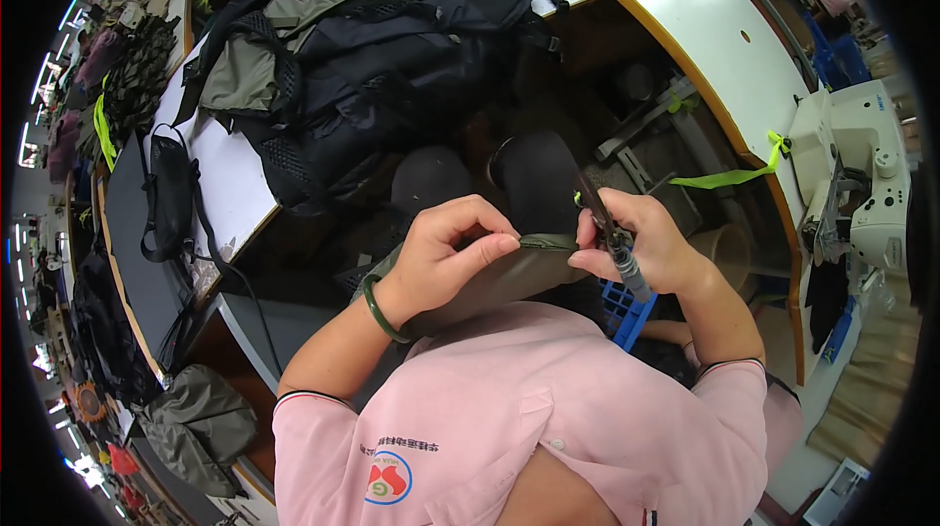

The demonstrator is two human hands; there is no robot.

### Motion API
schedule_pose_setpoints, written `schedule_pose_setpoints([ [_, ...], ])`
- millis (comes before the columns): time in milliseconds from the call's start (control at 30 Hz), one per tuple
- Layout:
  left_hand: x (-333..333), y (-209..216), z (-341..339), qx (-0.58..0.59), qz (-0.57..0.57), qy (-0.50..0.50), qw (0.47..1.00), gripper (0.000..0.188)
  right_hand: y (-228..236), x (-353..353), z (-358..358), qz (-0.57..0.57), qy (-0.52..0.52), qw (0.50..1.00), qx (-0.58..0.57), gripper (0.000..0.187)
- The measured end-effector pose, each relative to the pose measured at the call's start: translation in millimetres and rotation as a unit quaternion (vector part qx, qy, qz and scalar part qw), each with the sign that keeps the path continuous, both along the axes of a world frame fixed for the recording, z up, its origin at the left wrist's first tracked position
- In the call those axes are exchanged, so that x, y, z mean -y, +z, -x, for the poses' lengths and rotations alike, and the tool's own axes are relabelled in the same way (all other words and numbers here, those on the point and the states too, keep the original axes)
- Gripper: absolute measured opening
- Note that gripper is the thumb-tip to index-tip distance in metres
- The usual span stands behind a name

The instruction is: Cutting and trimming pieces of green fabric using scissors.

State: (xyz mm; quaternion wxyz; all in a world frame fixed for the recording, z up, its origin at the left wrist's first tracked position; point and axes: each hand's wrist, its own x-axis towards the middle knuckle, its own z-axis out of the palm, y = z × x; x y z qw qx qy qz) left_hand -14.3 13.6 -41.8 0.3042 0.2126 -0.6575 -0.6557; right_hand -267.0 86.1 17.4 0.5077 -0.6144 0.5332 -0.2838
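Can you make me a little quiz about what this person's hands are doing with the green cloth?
1. True or false: the left hand pinches the top edge of the olive fabric piece.
2. What does the right hand hold against that edge? A) a hammer B) a slim dark tool with a grey handle C) a cup
3. Fill in: the left wrist wears a dark green ____.

Key:
1. True.
2. B. Its exact kind is too small to tell.
3. Bangle. Behind the hands, a heap of dark and olive backpacks lies on the white table.
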Motion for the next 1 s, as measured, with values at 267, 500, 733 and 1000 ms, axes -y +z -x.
schedule_pose_setpoints([
  [267, 5, 6, 7, 0.01, -0.18, -0.054, 0.982, 0.011, -3, 1, 6, -0.068, 0.01, 0.998, 0.007, 0.032],
  [500, 4, 0, 6, -0.007, -0.222, -0.067, 0.973, 0.014, 13, 2, 40, 0.049, 0.133, 0.956, -0.258, 0.051],
  [733, 1, 0, 10, -0.006, -0.22, -0.078, 0.972, 0.013, 11, 1, 46, 0.002, 0.171, 0.945, -0.279, 0.051],
  [1000, 1, 1, 12, -0.001, -0.206, -0.088, 0.975, 0.013, 8, 5, 42, -0.004, 0.19, 0.944, -0.268, 0.048],
])
